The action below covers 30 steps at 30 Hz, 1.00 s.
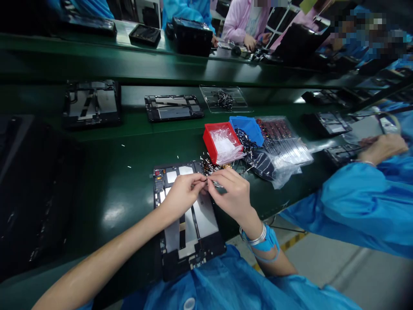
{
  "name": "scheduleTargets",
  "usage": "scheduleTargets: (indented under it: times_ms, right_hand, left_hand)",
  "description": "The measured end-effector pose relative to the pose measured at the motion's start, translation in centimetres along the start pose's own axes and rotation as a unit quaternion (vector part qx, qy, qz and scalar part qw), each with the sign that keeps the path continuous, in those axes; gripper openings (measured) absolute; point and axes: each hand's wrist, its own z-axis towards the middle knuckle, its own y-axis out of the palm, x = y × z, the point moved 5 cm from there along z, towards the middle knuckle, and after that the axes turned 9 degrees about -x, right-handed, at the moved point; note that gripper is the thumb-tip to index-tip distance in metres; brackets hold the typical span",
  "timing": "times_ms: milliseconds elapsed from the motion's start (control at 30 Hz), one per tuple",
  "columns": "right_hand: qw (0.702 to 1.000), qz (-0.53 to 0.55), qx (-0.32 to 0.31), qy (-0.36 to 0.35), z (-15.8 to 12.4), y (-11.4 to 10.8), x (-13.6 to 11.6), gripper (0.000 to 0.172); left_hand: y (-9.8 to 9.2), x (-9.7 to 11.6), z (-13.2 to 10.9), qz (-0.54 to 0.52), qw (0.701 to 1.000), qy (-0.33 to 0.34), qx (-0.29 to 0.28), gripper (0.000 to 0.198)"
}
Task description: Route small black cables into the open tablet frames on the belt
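Over the upper right part of an opened tablet (206, 215), my left hand (185, 191) and my right hand (232, 191) meet fingertip to fingertip. Both are pinched closed on something tiny between them, too small to name. The tablet lies at the bench's front edge, its inner side up, with silvery battery panels and dark strips showing. Just beyond my fingers is a loose heap of small dark and white parts (208, 165). A blue band and bracelets circle my right wrist.
A red bin (211, 144) of white pieces and a blue bin (250, 129) of black parts stand beyond my hands. Plastic packs (284, 140) lie right of them. More opened tablets (174, 113) rest behind. A co-worker's hand (383, 148) works at right; black stacks (35, 193) stand left.
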Motion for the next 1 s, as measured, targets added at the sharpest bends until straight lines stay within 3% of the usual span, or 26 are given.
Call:
scheduleTargets:
  times_ms: [167, 267, 433, 600, 800, 1000]
  right_hand:
    - [0.999, 0.009, 0.033, 0.027, 0.6, -0.3, 1.3, 0.014]
    - [1.0, 0.027, 0.013, 0.008, 0.7, 0.0, 1.8, 0.015]
    - [0.999, 0.05, -0.002, -0.013, 0.5, -0.2, 1.9, 0.012]
    - [0.999, 0.01, 0.036, -0.006, 0.4, -0.6, 1.9, 0.011]
    - [0.999, 0.044, -0.019, -0.022, 0.3, 0.2, 2.0, 0.014]
    - [0.998, 0.05, -0.007, -0.031, 0.6, -0.3, 1.7, 0.012]
  left_hand:
    - [0.5, -1.0, 0.3, -0.112, 0.991, -0.067, -0.039, 0.033]
    - [0.6, -1.2, 0.4, -0.141, 0.986, -0.08, -0.048, 0.038]
    - [0.5, -1.0, 0.3, -0.118, 0.99, -0.065, -0.047, 0.039]
    - [0.6, -1.0, 0.2, -0.097, 0.99, -0.08, -0.057, 0.042]
    - [0.8, -1.2, 0.2, -0.115, 0.99, -0.051, -0.057, 0.041]
    - [0.8, -1.3, 0.2, -0.115, 0.99, -0.056, -0.057, 0.046]
